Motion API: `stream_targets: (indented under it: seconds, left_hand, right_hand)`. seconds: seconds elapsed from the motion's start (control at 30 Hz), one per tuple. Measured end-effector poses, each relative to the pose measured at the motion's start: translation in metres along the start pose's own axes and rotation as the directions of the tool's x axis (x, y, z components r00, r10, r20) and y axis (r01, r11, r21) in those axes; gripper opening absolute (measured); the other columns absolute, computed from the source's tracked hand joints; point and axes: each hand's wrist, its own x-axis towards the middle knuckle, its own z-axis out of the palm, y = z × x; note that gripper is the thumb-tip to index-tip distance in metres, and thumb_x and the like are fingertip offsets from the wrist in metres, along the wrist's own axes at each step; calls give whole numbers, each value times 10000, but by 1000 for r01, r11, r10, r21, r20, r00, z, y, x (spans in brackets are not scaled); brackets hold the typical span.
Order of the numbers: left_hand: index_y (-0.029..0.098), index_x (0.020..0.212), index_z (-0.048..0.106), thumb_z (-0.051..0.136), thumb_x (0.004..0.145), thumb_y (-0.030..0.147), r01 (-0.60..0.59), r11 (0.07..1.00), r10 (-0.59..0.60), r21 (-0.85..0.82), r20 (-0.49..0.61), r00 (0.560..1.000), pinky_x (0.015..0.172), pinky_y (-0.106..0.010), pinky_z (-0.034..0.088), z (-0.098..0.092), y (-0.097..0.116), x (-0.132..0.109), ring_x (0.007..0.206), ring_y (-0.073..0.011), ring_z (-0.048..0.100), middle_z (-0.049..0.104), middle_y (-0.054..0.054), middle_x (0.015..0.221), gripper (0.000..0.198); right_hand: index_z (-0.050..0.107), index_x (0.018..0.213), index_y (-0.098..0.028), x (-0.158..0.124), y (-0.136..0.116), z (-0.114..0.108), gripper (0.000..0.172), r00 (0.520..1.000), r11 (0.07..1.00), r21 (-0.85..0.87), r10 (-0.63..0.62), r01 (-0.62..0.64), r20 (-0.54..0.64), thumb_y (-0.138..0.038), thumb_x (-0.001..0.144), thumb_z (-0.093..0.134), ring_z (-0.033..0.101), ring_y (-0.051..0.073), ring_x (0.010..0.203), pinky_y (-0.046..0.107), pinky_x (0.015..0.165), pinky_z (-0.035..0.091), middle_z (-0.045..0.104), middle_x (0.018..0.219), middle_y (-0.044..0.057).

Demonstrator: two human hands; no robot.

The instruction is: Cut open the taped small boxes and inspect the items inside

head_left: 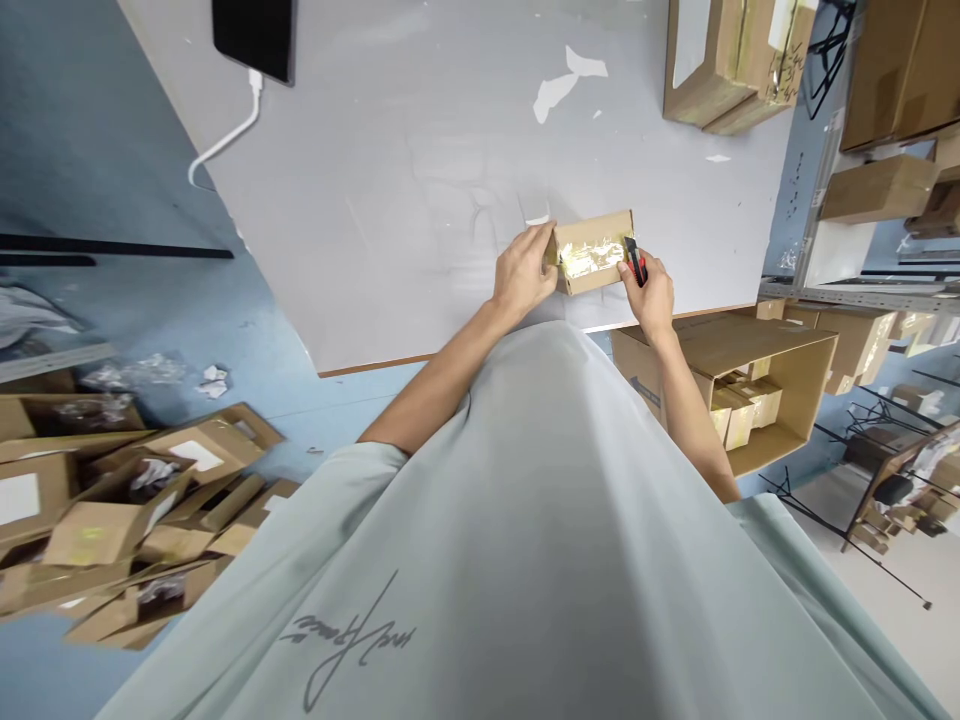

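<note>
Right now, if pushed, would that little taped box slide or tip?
The box looks low and flat-sided, so it would probably slide on the smooth table, not roll. The left hand grips its end easily, so likely light. Shiny tape may feel slick.

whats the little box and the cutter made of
The small box: matte brown cardboard, judging by its dull tan faces; glossy clear tape glints across it. The cutter in the right hand: red and black, probably plastic; too small to be sure.

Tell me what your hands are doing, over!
Left hand grips small brown cardboard box with shiny tape. Right hand holds red-and-black utility knife at box's end. Pale grey tabletop beneath, nothing blocking.
</note>
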Motion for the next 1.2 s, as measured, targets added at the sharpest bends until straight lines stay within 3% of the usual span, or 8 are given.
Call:
stream_targets:
  seconds: [0.13, 0.23, 0.37, 0.47, 0.6, 0.93, 1.2]
  left_hand:
    - [266, 1769, 503, 698, 977, 368, -31, 997, 35, -66, 64, 997, 1338, -535, 515, -12, -4, -6, 1585, -384, 612, 643, -135, 1707, 822]
    - [293, 1716, 566, 698, 1025, 389, -6, 992, 9, -123, 27, 1000, 1297, -513, 553, -22, -2, -6, 1539, -352, 657, 669, -124, 1671, 710]
    - [301, 1460, 759, 701, 1096, 460, 82, 972, -107, -219, -103, 989, 1137, -417, 644, -29, 6, 10, 1373, -293, 764, 791, -101, 1471, 402]
    - [255, 1239, 835, 821, 1037, 461, 109, 963, -133, -245, -81, 988, 1041, -389, 677, -31, 9, 23, 1188, -271, 826, 855, -95, 1282, 289]
    - [233, 1043, 858, 882, 981, 398, 130, 954, -144, -270, -32, 989, 987, -383, 695, -32, 6, 28, 1049, -244, 841, 874, -73, 1132, 179]
    - [221, 982, 859, 862, 914, 242, 182, 939, -203, -291, -41, 978, 979, -376, 702, -31, 13, 28, 1031, -237, 835, 870, -53, 1065, 72]
    - [241, 968, 862, 903, 894, 306, 195, 937, -224, -290, -70, 972, 945, -354, 706, -17, 8, 29, 972, -219, 834, 867, -45, 1064, 106]
  right_hand:
    - [620, 1654, -243, -11, -17, -14, 685, 995, 992, -85, 90, -93, -42, -676, 1157, 434, 730, 424, 1305, 622, 1136, 570, 754, 1471, 236]
    - [500, 1729, -261, -26, -36, -19, 675, 994, 990, -84, 110, -112, -27, -632, 1176, 389, 745, 437, 1315, 620, 1109, 581, 773, 1485, 221]
    - [464, 1682, -238, -45, -67, -9, 589, 986, 999, -18, 33, -31, 164, -565, 1197, 395, 793, 407, 1203, 529, 1037, 606, 824, 1361, 192]
    - [521, 1569, -215, -49, -84, 1, 484, 970, 1000, -8, -6, 8, 244, -508, 1212, 377, 802, 389, 1114, 483, 992, 598, 840, 1265, 187]
    - [598, 1448, -216, -49, -93, 5, 384, 964, 996, -47, -65, 79, 257, -452, 1209, 412, 794, 378, 1087, 429, 956, 570, 842, 1242, 184]
    - [686, 1443, -186, -47, -119, -8, 360, 936, 983, -175, 11, 55, 351, -335, 1202, 465, 793, 374, 1103, 399, 940, 539, 858, 1210, 186]
    - [700, 1485, -159, -52, -135, -10, 411, 937, 965, -261, 59, 35, 344, -306, 1216, 427, 796, 367, 1163, 422, 1003, 562, 852, 1248, 207]
